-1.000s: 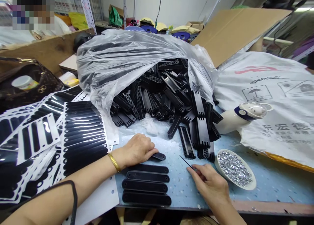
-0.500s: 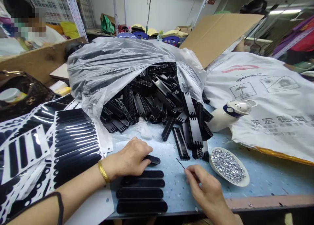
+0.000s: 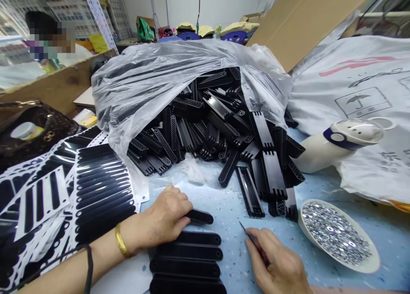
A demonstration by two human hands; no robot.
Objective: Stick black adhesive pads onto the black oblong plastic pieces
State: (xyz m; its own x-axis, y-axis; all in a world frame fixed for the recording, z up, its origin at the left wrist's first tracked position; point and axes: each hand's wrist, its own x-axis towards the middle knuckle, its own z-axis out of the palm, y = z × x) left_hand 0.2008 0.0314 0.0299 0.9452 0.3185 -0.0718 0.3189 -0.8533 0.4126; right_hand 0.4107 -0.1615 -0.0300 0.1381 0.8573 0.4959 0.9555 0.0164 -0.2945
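Note:
My left hand point(image 3: 169, 217), with a gold bangle at the wrist, is closed on the near end of a black plastic strip point(image 3: 201, 216) that has a small hole at its rounded tip. Just below it, several similar black strips point(image 3: 187, 268) lie side by side in a stack of rows on the blue table. My right hand point(image 3: 275, 257) pinches a thin black pointed tool point(image 3: 246, 230), its tip directed up and left. Most of that tool is hidden by the fingers. Right of this hand stands a white bowl point(image 3: 373, 266) of small shiny metal rings.
A clear plastic bag point(image 3: 137, 76) spills black slotted plastic pieces point(image 3: 198, 131) across the table's back. Sheets of black stickers point(image 3: 104, 187) lie at left beside a brown bag point(image 3: 57, 119). A cream bottle point(image 3: 320, 151) leans by a white sack point(image 3: 361, 80). Another person sits far left.
The view has shifted and come nearer the table. My left hand keeps the strip, now slightly more raised and tilted. My right hand still pinches the thin tool, with more of it covered.

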